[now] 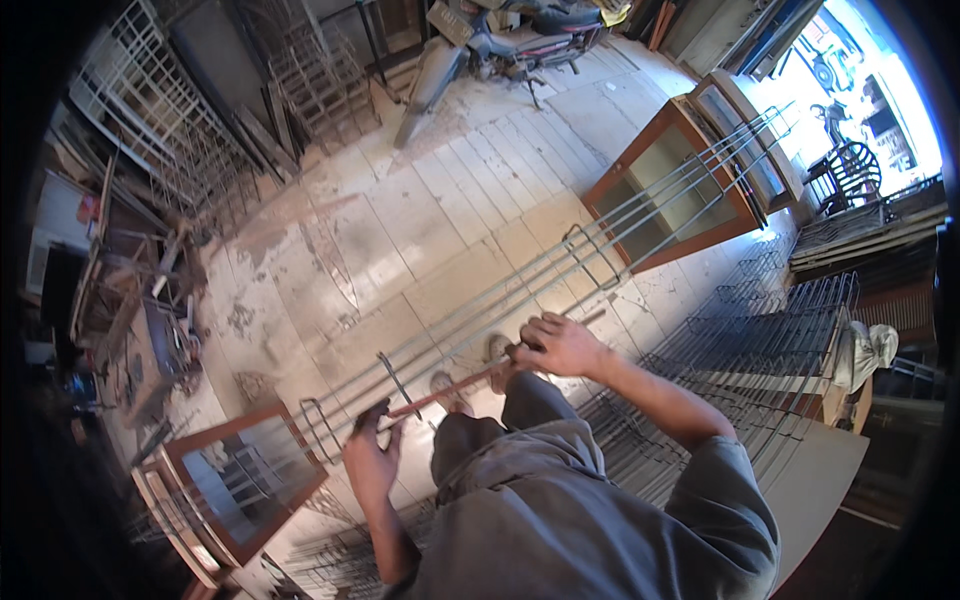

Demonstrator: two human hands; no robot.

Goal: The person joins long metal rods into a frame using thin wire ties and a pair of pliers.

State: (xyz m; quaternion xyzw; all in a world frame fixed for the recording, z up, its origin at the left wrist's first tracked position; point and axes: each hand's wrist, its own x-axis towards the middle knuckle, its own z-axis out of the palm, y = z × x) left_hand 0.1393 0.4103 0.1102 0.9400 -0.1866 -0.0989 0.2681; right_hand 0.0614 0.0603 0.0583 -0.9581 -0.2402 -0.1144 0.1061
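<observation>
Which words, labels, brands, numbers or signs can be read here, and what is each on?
None can be read with confidence.
Pale flat panel beside the dark motorcycle: possible dark marks, too small and blurred to read.
Bright open doorway at right: glare hides any lettering.
Long thin reddish-brown rod in the left hand and right hand: no lettering shows.

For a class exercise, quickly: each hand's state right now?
Left hand: closed, holding a reddish-brown rod near one end.
Right hand: closed, holding the same rod.
</observation>
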